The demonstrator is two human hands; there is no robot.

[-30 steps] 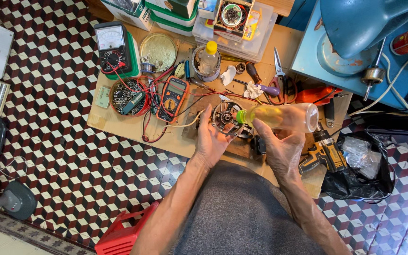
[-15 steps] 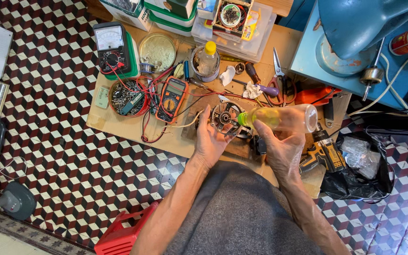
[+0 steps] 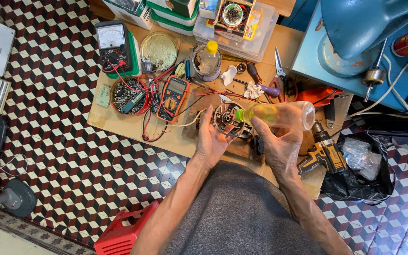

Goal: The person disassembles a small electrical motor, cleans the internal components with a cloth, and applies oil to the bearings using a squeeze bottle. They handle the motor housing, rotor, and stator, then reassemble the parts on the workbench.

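A: Tilting a clear squeeze bottle (image 3: 279, 114) almost flat, the right hand (image 3: 279, 148) has its fingers wrapped around the body, the green nozzle pointing left at the small round motor (image 3: 226, 119).

B: And the left hand (image 3: 212, 141)?

A: It cups the near left side of the motor, fingers curled against the casing, steadying it on the wooden board (image 3: 166, 137). The motor sits mid-board, just right of the orange multimeter (image 3: 172, 99).

B: How far along does it look?

A: My reading is mid-step. The motor lies opened, its round face and centre hub bare, with pale wires trailing off to the left. The nozzle touches or nearly touches the rim; I cannot tell which, nor whether any liquid is coming out.

B: So what seems done?

A: The housing is already open and the tools are laid out: a tin of screws (image 3: 127, 97) to the far left, an analogue meter (image 3: 113, 47) beyond it, scissors (image 3: 279, 71) and a screwdriver (image 3: 255, 74) at the far side, a cordless drill (image 3: 324, 153) near right.

B: And left?

A: Judging by the exposed parts, the dosing itself and closing the motor up again. The meter leads lie loose and clipped to nothing that I can see.
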